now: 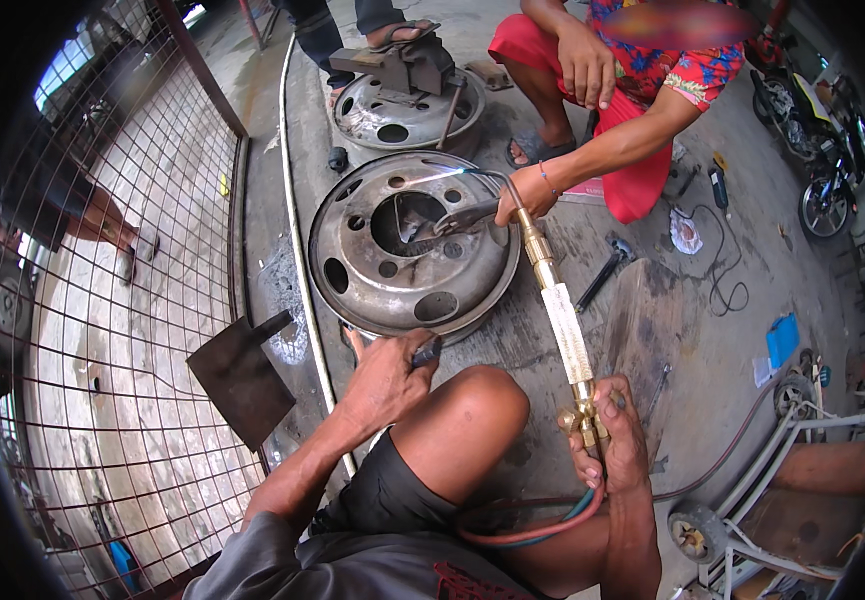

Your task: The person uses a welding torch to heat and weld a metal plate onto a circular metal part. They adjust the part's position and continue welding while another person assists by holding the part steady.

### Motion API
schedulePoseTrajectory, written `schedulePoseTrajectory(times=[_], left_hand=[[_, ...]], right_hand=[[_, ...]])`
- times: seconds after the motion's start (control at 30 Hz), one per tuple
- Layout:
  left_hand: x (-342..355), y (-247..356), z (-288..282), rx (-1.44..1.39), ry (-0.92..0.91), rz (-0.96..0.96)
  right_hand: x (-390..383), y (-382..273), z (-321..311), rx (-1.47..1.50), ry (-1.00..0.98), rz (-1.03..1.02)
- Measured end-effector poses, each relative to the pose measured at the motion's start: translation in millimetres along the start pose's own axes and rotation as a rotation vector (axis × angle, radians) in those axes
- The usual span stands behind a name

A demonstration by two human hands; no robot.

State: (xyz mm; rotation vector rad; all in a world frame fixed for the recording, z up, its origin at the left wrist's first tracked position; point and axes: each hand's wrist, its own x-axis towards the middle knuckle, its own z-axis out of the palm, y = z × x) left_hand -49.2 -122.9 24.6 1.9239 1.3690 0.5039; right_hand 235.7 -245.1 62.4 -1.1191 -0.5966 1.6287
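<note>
A brass gas torch (567, 340) with a pale grip rises from my right hand (612, 430), whose fingers are closed around its valve end. The torch's thin bent neck reaches over a worn steel wheel rim (382, 280), and a small bluish flame shows at its tip. My left hand (387, 380) sits at the rim's near edge with its fingers curled; whatever lies in them is hidden. Across from me, a co-worker's hand (527, 192) holds dark pliers (467, 215) over the rim's centre hole, their jaws by a small metal piece (415, 228).
A second wheel rim (367, 115) carrying a bench vise (402, 70) stands behind. On the floor lie a hammer (604, 272) and a blue object (781, 340). Wire mesh fence (152, 230) runs along the left; a wheeled cart (802, 490) is at lower right. Hoses (542, 532) cross my lap.
</note>
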Motion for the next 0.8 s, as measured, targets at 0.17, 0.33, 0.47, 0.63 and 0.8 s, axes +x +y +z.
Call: schedulePoseTrajectory(times=[0.17, 0.33, 0.47, 0.63, 0.8], left_hand=[[5.2, 9.5, 6.8, -0.062, -0.029, 0.049], [63.4, 6.6, 35.8, 0.24, 0.201, 0.204], [159.1, -19.0, 70.7, 0.774, 0.506, 0.325], [206.2, -17.9, 94.9, 0.833, 0.5, 0.112], [253.4, -29.9, 99.9, 0.736, 0.382, -0.052]], right_hand=[[-1.8, 0.9, 1.6, -0.018, -0.007, -0.013], [-0.6, -3.3, 4.9, -0.029, 0.025, -0.028], [7.2, -9.0, 12.5, -0.022, 0.013, -0.039], [8.5, -19.1, 16.6, -0.015, -0.025, -0.086], [15.4, -18.2, 20.0, 0.019, -0.07, -0.103]])
